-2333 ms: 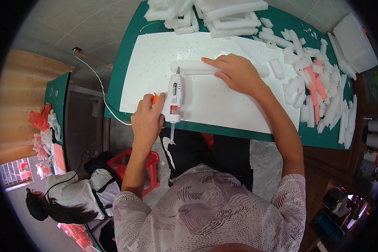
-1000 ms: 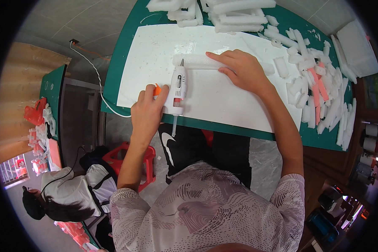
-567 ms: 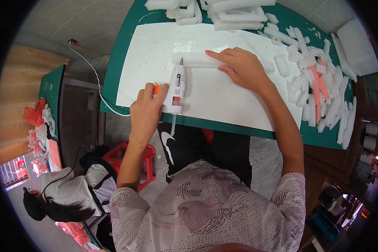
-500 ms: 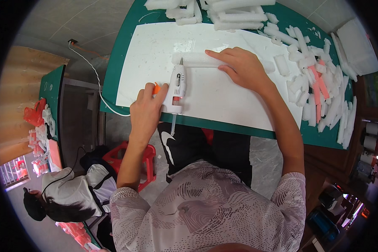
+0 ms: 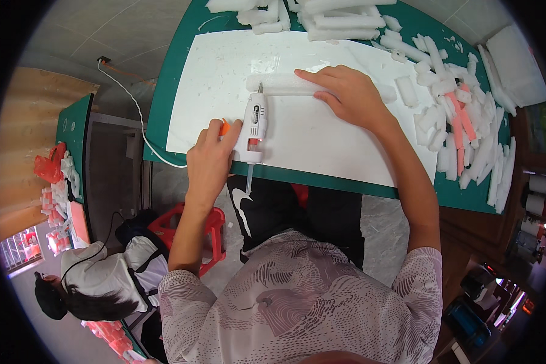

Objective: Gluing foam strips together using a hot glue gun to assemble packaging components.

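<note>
A white hot glue gun (image 5: 256,124) with an orange trigger is in my left hand (image 5: 211,151), whose fingers wrap round its handle. A clear glue stick (image 5: 249,177) pokes out of its back end, past the table's near edge. The metal nozzle points away from me and meets the near side of a long white foam strip (image 5: 279,84), close to the strip's left end. My right hand (image 5: 352,97) holds this strip toward its right part, index finger along the far side and thumb on the near side. Under the strip lies a white board (image 5: 327,142).
White foam pieces pile up on the green table (image 5: 159,124) at the back and right, with pink strips (image 5: 461,121) among them. The gun's white cord (image 5: 142,115) runs left to a wall socket. A red stool (image 5: 215,233) and a seated person (image 5: 97,276) are at lower left.
</note>
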### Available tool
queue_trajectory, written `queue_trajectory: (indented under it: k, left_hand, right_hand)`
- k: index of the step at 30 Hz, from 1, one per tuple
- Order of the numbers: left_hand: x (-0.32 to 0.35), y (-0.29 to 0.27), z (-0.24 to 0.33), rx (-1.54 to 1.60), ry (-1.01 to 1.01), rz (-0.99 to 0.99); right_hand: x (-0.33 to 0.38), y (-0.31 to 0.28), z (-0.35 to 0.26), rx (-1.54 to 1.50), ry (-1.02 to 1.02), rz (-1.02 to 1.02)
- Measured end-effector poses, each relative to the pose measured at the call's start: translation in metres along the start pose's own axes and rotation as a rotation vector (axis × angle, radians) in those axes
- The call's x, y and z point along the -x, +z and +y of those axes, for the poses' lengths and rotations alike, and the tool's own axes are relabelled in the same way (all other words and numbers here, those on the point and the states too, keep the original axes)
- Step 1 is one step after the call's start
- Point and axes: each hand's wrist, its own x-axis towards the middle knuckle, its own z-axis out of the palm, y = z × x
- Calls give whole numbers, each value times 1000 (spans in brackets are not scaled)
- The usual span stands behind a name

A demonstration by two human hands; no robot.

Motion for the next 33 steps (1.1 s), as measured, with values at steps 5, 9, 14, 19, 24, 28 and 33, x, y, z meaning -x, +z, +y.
queue_trajectory:
  k: [5, 9, 14, 19, 24, 28, 33]
  left_hand:
    - [-1, -1, 1, 25, -6, -21]
    - [0, -1, 1, 42, -8, -17]
    - [0, 1, 1, 32, -12, -37]
    - [1, 2, 2, 37, -17, -39]
    - [1, -1, 2, 37, -23, -50]
    - [1, 0, 2, 53, -20, -48]
    - [1, 0, 3, 52, -27, -52]
  right_hand:
    - [1, 3, 2, 8, -6, 16]
    - [0, 4, 3, 10, -24, 35]
    - [1, 3, 2, 8, -18, 28]
    - [1, 2, 2, 2, -11, 28]
    - [1, 1, 2, -19, -16, 35]
    - [1, 2, 2, -22, -24, 40]
    - [1, 3, 4, -18, -14, 35]
